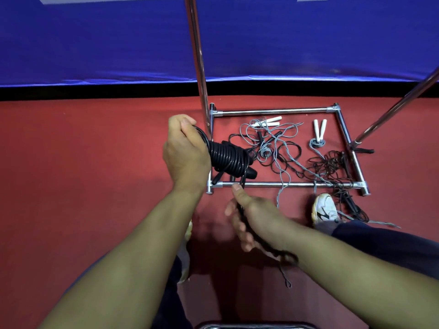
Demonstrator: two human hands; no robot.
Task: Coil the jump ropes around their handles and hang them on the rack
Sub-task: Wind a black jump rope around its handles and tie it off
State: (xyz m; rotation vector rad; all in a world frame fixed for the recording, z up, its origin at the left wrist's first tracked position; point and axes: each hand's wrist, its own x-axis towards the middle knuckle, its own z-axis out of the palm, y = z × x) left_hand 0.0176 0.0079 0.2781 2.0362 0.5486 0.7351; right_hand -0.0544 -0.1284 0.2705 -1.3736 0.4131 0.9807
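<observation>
At frame centre, my left hand point(184, 148) grips one end of the thick black jump rope point(228, 159), coiled tightly around its handles. My right hand point(249, 214), lower centre, pinches the rope's loose tail. Beyond, thin grey and black ropes point(280, 148) lie tangled inside the chrome tubular rack base point(285, 184) on the red floor point(95, 150).

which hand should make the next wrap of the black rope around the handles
Right. The right hand already holds the black rope's loose tail, while the left hand grips the coiled handles.
</observation>
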